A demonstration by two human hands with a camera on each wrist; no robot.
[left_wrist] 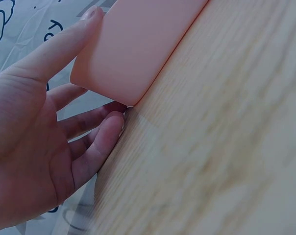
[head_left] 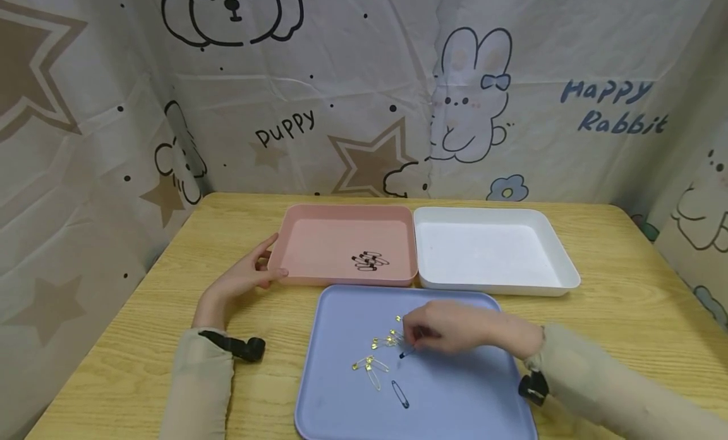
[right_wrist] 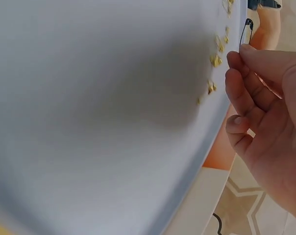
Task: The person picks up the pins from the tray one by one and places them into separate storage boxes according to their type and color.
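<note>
My right hand (head_left: 446,326) pinches a black safety pin (right_wrist: 249,23) between thumb and fingertip, above the blue tray (head_left: 455,408). Several gold safety pins (head_left: 370,363) lie loosely on that tray, left of the hand. Nearer the front, another black safety pin (head_left: 400,394) lies by itself. My left hand (head_left: 241,275) holds the near left corner of the pink tray (head_left: 318,238), with the thumb on one side of the corner and the fingers on the other. A small heap of black safety pins (head_left: 370,261) rests inside the pink tray.
A white tray (head_left: 483,250) stands right beside the pink one, behind the blue tray. All three are on a wooden table (head_left: 614,313). A printed cloth (head_left: 352,73) hangs behind the table and at its sides.
</note>
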